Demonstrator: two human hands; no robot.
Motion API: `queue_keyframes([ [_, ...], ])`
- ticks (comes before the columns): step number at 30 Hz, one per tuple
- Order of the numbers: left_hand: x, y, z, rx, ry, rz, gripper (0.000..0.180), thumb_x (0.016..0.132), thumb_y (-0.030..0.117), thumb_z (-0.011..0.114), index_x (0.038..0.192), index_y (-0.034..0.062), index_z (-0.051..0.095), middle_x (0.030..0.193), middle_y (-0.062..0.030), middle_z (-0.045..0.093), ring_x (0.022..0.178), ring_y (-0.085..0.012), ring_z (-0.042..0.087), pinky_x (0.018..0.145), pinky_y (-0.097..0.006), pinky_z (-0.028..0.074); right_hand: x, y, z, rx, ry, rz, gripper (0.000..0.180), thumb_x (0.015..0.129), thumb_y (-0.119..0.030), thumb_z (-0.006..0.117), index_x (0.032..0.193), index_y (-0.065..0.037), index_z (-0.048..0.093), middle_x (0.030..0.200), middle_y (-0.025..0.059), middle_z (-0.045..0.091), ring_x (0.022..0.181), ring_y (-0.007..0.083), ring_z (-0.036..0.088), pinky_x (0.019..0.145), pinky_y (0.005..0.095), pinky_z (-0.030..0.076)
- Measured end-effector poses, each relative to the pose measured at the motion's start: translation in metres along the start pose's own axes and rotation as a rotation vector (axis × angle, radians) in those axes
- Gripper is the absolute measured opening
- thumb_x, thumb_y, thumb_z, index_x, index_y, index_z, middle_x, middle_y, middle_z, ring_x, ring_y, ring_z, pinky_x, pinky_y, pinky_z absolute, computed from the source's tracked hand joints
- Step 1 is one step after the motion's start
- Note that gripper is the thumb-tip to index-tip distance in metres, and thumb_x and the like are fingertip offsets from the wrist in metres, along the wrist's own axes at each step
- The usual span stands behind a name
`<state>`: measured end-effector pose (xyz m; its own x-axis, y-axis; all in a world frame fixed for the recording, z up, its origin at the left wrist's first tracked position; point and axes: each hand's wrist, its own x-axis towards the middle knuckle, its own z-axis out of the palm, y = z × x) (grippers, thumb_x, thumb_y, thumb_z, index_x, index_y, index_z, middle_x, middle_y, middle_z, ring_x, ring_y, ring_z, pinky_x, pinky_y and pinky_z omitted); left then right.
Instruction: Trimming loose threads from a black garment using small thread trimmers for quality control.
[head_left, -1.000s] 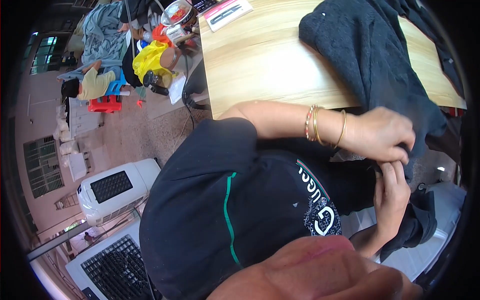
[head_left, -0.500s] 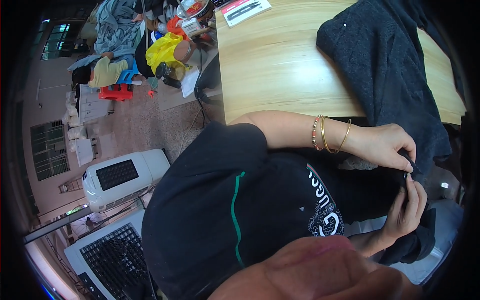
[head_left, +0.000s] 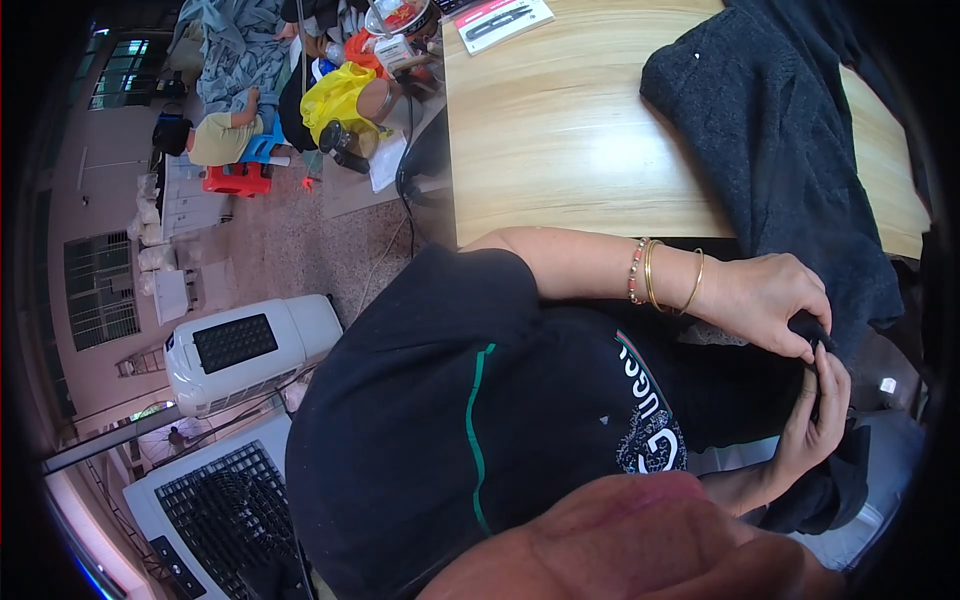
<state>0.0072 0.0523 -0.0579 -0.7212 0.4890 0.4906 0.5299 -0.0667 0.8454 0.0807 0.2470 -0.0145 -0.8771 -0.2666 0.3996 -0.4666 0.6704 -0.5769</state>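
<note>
My left hand (head_left: 775,300), with bracelets on its wrist, is closed, its thumb and fingers pinching a dark cloth (head_left: 808,328). Just below it in the picture, my right hand (head_left: 815,415) holds the same cloth with its fingertips. The two hands meet there, thumbs and fingers nearly touching. A dark grey knitted garment (head_left: 760,130) lies over the right part of the table and hangs off its edge beside my left hand. More dark fabric (head_left: 830,490) hangs below my right wrist. What lies between my fingertips is mostly hidden.
The wooden table (head_left: 560,120) bears a packaged pen-like tool (head_left: 505,22) at its far edge. Left of it are a yellow bag (head_left: 335,100), a dark bottle (head_left: 342,148) and cables. A white air cooler (head_left: 250,345) stands behind me. A person (head_left: 220,138) sits farther off near blue-grey cloth.
My right hand's fingers have straightened and moved slightly up along the cloth. More dark cloth now bulges between my left thumb and fingers. The whole view has shifted slightly.
</note>
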Motion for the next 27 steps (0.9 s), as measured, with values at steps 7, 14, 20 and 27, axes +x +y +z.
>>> queue_keyframes([
  [7, 0.004, 0.002, -0.007, -0.071, -0.065, 0.032, 0.026, 0.075, 0.017, 0.074, 0.094, 0.0003, 0.070, 0.089, -0.0141, 0.069, 0.086, -0.0297, 0.067, 0.076, -0.037, 0.054, -0.001, 0.008, 0.000, 0.131, 0.045, 0.140, 0.047, 0.084, 0.007, 0.068, 0.129, -0.002, 0.057, 0.130, 0.0124, 0.057, 0.091, 0.0151, 0.058, 0.077, 0.0220, 0.044],
  [14, 0.004, 0.001, -0.007, 0.003, -0.083, 0.111, 0.021, 0.076, 0.013, 0.071, 0.093, 0.0017, 0.071, 0.089, -0.0131, 0.070, 0.086, -0.0293, 0.068, 0.075, -0.037, 0.055, -0.017, 0.044, 0.002, 0.374, -0.032, 0.222, 0.035, 0.085, 0.010, 0.067, 0.117, 0.002, 0.059, 0.121, 0.0082, 0.058, 0.088, 0.0084, 0.050, 0.083, 0.0206, 0.042],
  [20, 0.004, -0.002, -0.003, 0.048, -0.059, 0.119, 0.016, 0.077, 0.013, 0.071, 0.090, 0.0024, 0.070, 0.086, -0.0115, 0.070, 0.083, -0.0283, 0.069, 0.074, -0.037, 0.055, -0.019, 0.051, 0.005, 0.499, 0.036, 0.290, 0.021, 0.088, 0.008, 0.067, 0.105, 0.001, 0.056, 0.109, 0.0058, 0.057, 0.087, 0.0073, 0.049, 0.081, 0.0175, 0.039],
  [27, 0.006, -0.005, 0.007, 0.261, 0.073, 0.262, 0.011, 0.076, 0.015, 0.072, 0.082, 0.0063, 0.067, 0.080, -0.0075, 0.067, 0.074, -0.0253, 0.067, 0.065, -0.035, 0.055, -0.016, 0.047, 0.008, 0.432, 0.006, 0.176, 0.019, 0.089, 0.008, 0.065, 0.105, 0.001, 0.055, 0.107, 0.0077, 0.056, 0.091, 0.0106, 0.051, 0.083, 0.0191, 0.040],
])
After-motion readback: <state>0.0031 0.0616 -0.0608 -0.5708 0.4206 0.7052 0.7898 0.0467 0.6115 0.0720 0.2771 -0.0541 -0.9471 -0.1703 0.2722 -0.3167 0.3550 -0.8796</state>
